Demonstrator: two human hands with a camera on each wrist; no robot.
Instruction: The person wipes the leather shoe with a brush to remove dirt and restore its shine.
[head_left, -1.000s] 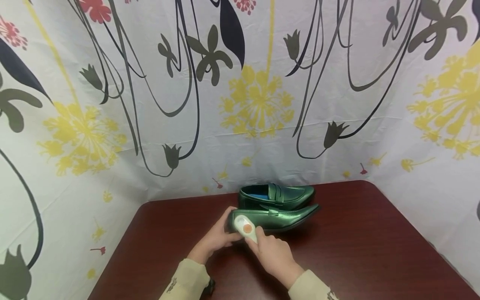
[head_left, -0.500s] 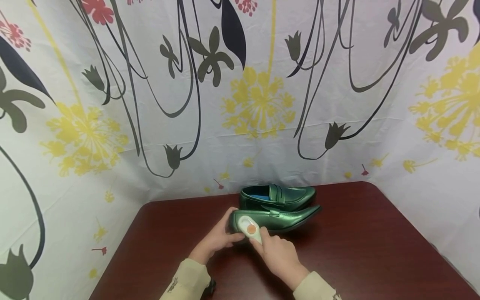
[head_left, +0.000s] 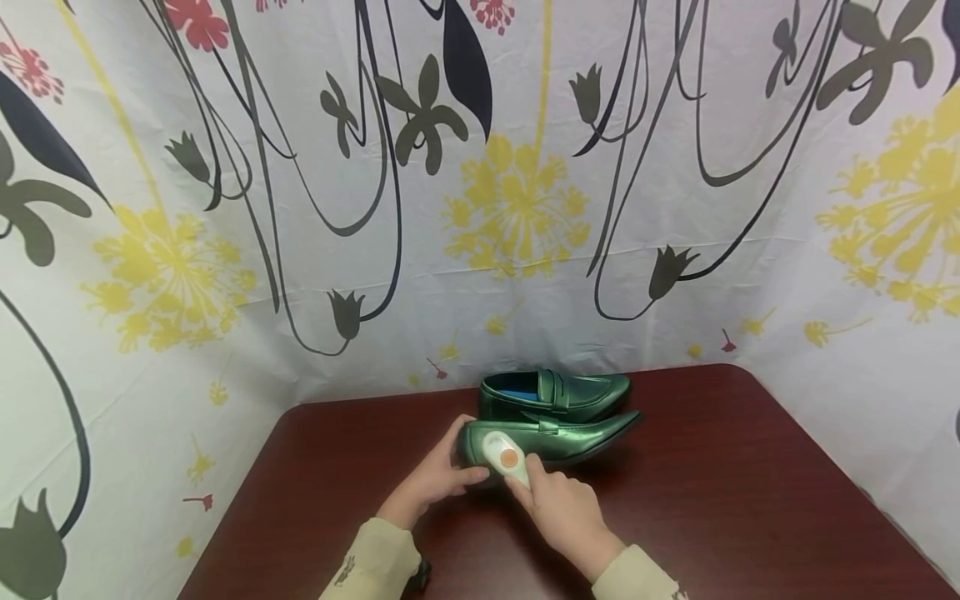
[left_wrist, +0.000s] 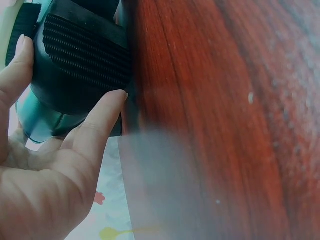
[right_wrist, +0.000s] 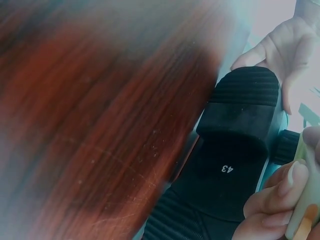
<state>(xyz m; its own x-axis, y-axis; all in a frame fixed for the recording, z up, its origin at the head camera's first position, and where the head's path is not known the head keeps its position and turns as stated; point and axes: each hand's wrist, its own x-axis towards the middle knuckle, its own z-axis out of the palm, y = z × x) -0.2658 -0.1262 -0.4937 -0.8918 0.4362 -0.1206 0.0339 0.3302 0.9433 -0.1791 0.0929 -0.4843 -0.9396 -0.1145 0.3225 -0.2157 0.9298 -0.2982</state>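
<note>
A shiny green loafer [head_left: 577,437] is tipped on its side, toe to the right. At its heel my left hand [head_left: 438,473] grips, thumb and fingers around the black heel block [left_wrist: 82,60] in the left wrist view. My right hand [head_left: 564,510] holds a pale shoe brush [head_left: 493,445] with an orange spot by its handle. In the right wrist view, black bristles [right_wrist: 286,148] meet the loafer's side near the heel, and the ridged sole [right_wrist: 225,185] bears the number 43. Bristles are hidden in the head view.
A second green loafer [head_left: 592,395] with a blue insole stands right behind the first. Both are near the back edge of the dark red-brown table [head_left: 720,492]. A white flowered cloth [head_left: 420,275] hangs behind and at both sides.
My right hand has moved the brush a little to the right along the loafer's side, from the heel toward the middle. My left hand keeps its grip on the heel.
</note>
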